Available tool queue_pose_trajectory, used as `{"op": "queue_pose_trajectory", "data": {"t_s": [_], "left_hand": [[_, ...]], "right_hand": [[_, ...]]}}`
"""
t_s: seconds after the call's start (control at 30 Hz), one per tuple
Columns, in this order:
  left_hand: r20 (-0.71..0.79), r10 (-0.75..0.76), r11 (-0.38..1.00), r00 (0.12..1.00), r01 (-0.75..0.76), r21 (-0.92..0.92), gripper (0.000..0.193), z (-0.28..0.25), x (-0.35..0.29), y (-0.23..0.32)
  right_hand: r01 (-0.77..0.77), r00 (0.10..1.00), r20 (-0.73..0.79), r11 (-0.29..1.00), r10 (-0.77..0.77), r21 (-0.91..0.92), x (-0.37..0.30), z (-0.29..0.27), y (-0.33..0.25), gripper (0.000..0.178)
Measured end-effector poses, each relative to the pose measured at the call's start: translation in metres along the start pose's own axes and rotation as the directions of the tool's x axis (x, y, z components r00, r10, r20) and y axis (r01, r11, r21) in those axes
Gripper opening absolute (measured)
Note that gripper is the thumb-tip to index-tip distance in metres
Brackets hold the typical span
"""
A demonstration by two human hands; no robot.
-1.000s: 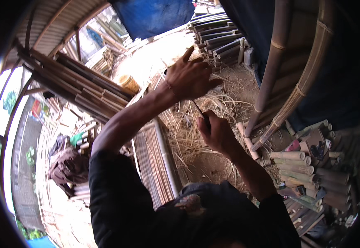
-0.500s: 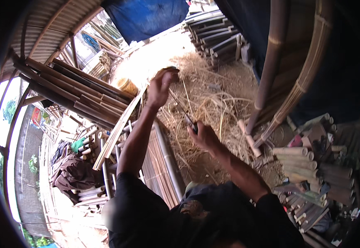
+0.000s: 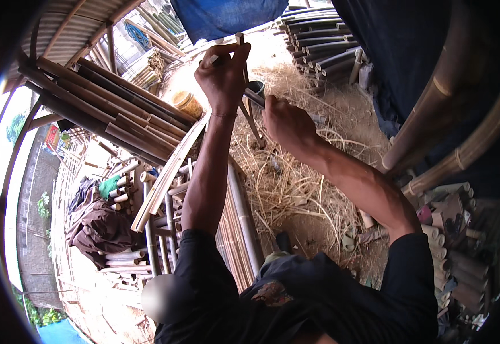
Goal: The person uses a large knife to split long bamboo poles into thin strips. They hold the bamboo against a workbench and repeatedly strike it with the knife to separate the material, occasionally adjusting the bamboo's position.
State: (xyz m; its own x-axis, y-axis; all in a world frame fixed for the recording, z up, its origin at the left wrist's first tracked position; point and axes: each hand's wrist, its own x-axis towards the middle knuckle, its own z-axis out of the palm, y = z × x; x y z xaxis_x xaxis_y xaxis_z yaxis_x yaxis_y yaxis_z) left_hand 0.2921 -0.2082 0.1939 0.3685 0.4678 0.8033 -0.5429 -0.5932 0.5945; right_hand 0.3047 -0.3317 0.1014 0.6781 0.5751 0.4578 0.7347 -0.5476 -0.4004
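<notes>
My left hand point(image 3: 222, 77) is raised at the upper middle, fingers closed around a bamboo strip point(image 3: 254, 129). One end of the strip pokes up above the fingers; the other slants down below the hand. To the right and a little lower, my right hand point(image 3: 289, 123) is a fist on a knife, whose handle is mostly hidden in the grip. The dark blade point(image 3: 254, 97) points up and left, crossing or nearly touching the strip. Several pale split bamboo lengths point(image 3: 169, 175) lean beside my left forearm.
Curly bamboo shavings point(image 3: 296, 195) cover the ground ahead. Dark poles point(image 3: 129, 123) lie stacked at left, near a yellowish container point(image 3: 187, 104). More poles point(image 3: 324, 49) are piled at the back. A thick bamboo post point(image 3: 433, 103) slants at right. A slatted bamboo surface point(image 3: 232, 241) lies below.
Both hands have moved up, the right one closer to the left. The left hand, blurred before, now shows clearly around the strip. My view has shifted slightly.
</notes>
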Motion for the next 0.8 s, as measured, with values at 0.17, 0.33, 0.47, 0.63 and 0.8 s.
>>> {"op": "queue_pose_trajectory", "data": {"t_s": [0.17,0.33,0.47,0.63,0.8], "left_hand": [[0.054,-0.025,0.998,0.998,0.028,-0.049,0.012,-0.021,0.031,-0.022],[0.222,-0.051,0.970,0.974,0.102,-0.222,0.021,0.001,0.044,-0.019],[0.381,0.146,0.980,0.913,-0.187,0.072,0.077,-0.031,0.053,-0.041],[0.478,0.007,0.978,0.878,-0.104,0.178,0.043,-0.052,0.079,-0.136],[0.421,0.139,0.979,0.896,-0.062,-0.192,0.021,-0.019,0.133,-0.099]], "right_hand": [[-0.210,0.974,0.162,0.902,0.158,0.378,0.046,0.040,-0.029,0.037],[-0.604,0.740,0.503,0.770,0.447,0.204,0.044,0.254,0.093,0.031],[-0.584,0.787,0.385,0.785,0.483,0.209,0.072,0.275,0.094,0.047],[-0.498,0.855,0.293,0.834,0.427,0.237,0.100,0.169,0.003,0.043],[-0.407,0.913,0.101,0.862,0.395,0.302,0.066,0.094,-0.006,0.034]]}}
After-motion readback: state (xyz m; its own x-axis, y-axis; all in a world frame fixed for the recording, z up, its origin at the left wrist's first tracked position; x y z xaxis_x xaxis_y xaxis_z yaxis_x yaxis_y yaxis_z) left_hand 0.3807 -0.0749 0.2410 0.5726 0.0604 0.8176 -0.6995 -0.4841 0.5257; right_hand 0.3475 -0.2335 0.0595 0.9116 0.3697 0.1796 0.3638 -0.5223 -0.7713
